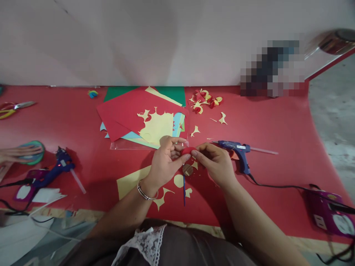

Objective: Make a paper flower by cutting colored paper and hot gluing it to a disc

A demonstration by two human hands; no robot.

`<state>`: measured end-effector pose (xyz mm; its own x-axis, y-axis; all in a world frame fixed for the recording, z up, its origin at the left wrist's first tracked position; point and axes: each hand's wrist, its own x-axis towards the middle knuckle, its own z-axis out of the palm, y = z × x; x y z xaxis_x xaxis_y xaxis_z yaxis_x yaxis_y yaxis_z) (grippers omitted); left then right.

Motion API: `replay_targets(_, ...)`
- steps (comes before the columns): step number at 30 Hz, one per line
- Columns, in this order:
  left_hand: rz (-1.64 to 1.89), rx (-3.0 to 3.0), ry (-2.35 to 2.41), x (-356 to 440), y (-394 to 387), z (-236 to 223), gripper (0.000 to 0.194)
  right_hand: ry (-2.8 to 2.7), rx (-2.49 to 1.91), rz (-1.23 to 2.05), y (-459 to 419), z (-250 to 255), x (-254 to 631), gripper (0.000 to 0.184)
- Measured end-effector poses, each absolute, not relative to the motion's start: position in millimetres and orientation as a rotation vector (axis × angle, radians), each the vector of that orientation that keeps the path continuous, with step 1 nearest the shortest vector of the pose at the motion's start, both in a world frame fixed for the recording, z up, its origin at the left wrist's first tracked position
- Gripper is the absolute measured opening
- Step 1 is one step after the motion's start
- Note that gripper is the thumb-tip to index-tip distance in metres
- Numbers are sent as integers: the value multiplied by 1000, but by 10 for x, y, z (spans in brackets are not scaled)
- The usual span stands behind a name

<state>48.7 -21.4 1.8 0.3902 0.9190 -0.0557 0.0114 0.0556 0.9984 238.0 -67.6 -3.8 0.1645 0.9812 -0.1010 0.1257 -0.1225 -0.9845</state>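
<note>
A small red paper piece (pixel 188 150), rounded at the edge, is pinched between the thumbs and fingers of both my hands. My left hand (pixel 168 156) grips its left side, and my right hand (pixel 216 161) its right side. Just below them lie a brown round disc (pixel 188 170), a pale yellow paper circle (pixel 179 180) and a thin blue pen-like stick (pixel 184 192). Yellow paper scraps (pixel 164 197) are scattered close by. Part of a yellow sheet (pixel 130 181) shows beneath my left forearm.
Coloured paper sheets (pixel 124 114) are stacked ahead. Curled red and yellow pieces (pixel 203 99) lie beyond my right hand. A blue glue gun (pixel 241 155) rests at right, its cord leading to a purple power strip (pixel 327 212). Another glue gun (pixel 59 166), scissors (pixel 16 107) and another person's hand (pixel 26 151) are left.
</note>
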Motion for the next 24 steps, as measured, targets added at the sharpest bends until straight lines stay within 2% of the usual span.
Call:
replay_targets(10,814,1292,999,464,-189,14,30,-1113,-1465,1095,-682,-64,2354,43)
replay_targets(24,761,1201,997,450,-192,-5,26,-1136,-1490,1091,-684,-55,2342,42)
